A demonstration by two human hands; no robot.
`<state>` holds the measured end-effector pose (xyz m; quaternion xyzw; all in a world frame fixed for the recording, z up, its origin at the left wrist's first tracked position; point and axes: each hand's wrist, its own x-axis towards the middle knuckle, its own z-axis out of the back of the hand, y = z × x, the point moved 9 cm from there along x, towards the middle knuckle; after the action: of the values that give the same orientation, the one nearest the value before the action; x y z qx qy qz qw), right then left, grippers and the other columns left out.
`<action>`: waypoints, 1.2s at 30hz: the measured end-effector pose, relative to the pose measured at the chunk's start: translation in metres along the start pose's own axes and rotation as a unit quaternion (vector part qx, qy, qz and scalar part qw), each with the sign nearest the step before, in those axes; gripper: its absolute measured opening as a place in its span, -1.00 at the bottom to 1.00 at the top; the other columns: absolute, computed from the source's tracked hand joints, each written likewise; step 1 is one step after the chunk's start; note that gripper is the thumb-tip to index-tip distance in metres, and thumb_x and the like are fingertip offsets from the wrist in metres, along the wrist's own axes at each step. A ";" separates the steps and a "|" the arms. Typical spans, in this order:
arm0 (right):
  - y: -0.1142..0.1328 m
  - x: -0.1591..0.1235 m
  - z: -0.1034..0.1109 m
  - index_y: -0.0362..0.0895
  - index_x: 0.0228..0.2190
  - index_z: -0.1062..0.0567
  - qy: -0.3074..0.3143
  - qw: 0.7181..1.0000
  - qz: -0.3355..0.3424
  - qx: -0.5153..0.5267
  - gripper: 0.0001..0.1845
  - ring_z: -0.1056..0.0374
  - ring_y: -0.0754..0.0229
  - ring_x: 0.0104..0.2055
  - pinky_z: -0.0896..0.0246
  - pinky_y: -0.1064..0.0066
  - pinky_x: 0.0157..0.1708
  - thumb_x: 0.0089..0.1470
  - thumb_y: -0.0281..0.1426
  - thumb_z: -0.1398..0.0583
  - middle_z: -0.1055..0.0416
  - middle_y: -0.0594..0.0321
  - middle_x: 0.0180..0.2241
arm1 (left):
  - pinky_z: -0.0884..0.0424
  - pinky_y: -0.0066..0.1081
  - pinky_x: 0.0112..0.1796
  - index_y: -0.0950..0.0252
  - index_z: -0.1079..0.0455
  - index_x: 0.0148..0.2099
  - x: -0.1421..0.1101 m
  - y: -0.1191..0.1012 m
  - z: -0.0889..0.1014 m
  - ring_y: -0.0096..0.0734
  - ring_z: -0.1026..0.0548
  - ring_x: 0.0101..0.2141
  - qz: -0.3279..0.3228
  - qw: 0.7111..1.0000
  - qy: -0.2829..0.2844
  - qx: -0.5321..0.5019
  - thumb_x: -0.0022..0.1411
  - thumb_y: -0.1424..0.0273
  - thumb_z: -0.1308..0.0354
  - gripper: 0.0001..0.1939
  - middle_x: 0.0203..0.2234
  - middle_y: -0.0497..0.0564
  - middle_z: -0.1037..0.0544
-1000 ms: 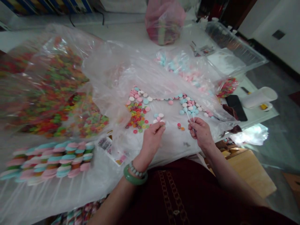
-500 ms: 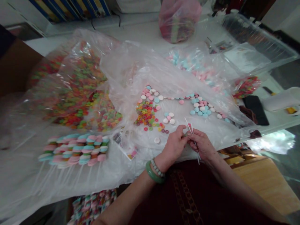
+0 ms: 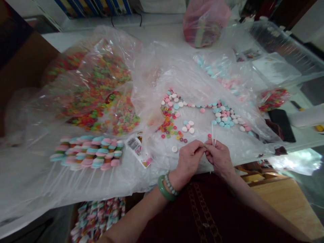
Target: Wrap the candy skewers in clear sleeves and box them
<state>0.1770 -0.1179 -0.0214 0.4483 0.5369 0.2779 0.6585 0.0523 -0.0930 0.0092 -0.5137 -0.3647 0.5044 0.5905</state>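
My left hand (image 3: 188, 160), with a green bangle at its wrist, pinches a small green gummy ring (image 3: 204, 145), mostly hidden by the fingertips. Touching those fingertips, my right hand (image 3: 219, 158) is closed around thin white sticks (image 3: 213, 130) that poke up between thumb and fingers. Just beyond the hands lies one red gummy ring (image 3: 209, 135). A small cluster of pink, white and blue marshmallow discs (image 3: 191, 130) is up and left of them, near a heap of coloured gummy rings (image 3: 170, 123). More marshmallow discs (image 3: 224, 118) spread to the upper right.
Stacked candy skewers (image 3: 87, 152) lie at left beside a printed card (image 3: 138, 151). Large clear bags of gummy rings (image 3: 101, 84) and marshmallows (image 3: 215, 69) stand behind. A black phone (image 3: 281, 125) rests at right. Below the table edge, a box holds wrapped candy (image 3: 98, 219).
My left hand has moved right to meet my right hand, bringing the green gummy ring to the sticks. A white marshmallow disc now lies left of the hands. The view has shifted left.
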 end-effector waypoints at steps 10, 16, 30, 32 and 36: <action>0.001 -0.006 -0.016 -0.16 -0.59 -0.35 0.051 0.972 -0.090 0.212 -0.82 0.08 0.50 -0.84 0.29 0.65 -0.88 -0.29 -0.39 -0.27 -0.19 0.48 -0.76 | -0.39 -0.46 -0.32 0.28 -0.36 -0.24 -0.018 -0.028 -0.013 -0.46 -0.40 -0.36 -0.268 0.945 0.000 0.185 0.28 0.50 0.06 -0.83 -0.41 -0.03 -0.43; -0.012 0.005 -0.020 -0.15 -0.66 -0.26 0.080 0.960 -0.148 0.225 -0.80 0.19 0.53 -0.81 0.31 0.65 -0.87 -0.33 -0.40 -0.23 -0.11 0.50 -0.75 | -0.41 -0.44 -0.31 0.28 -0.29 -0.20 -0.028 -0.038 -0.004 -0.43 -0.40 -0.33 -0.330 0.922 -0.055 0.197 0.27 0.55 0.13 -0.81 -0.37 0.02 -0.43; 0.025 0.033 0.047 -0.09 -0.63 -0.38 -0.077 0.905 0.079 -0.410 -0.82 -0.21 0.24 -0.53 0.01 0.45 -0.51 -0.08 -0.36 -0.07 -0.27 0.35 -0.67 | -0.30 -0.39 -0.35 0.27 -0.38 -0.22 0.039 0.011 0.007 -0.31 -0.44 -0.35 -0.097 0.869 0.077 0.478 0.32 0.44 0.10 -0.78 -0.35 0.06 -0.50; 0.025 0.035 0.051 -0.09 -0.56 -0.43 -0.082 0.909 0.074 -0.402 -0.84 -0.25 0.23 -0.49 -0.02 0.45 -0.49 -0.10 -0.41 -0.06 -0.33 0.35 -0.62 | -0.29 -0.40 -0.36 0.25 -0.39 -0.15 0.046 0.010 0.008 -0.33 -0.45 -0.34 -0.096 0.874 0.077 0.470 0.34 0.44 0.14 -0.75 -0.33 0.05 -0.51; 0.020 0.030 0.057 -0.11 -0.44 -0.46 -0.050 0.957 0.039 -0.282 -0.82 -0.19 0.29 -0.58 -0.04 0.48 -0.58 -0.01 -0.29 -0.11 -0.33 0.35 -0.59 | -0.30 -0.40 -0.33 0.22 -0.39 -0.09 0.060 0.000 0.010 -0.33 -0.47 -0.29 -0.070 0.889 0.054 0.449 0.35 0.40 0.15 -0.72 -0.27 0.06 -0.52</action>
<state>0.2416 -0.1001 -0.0157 0.2787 0.3855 0.4210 0.7723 0.0566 -0.0321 0.0057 -0.1936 -0.1019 0.5428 0.8109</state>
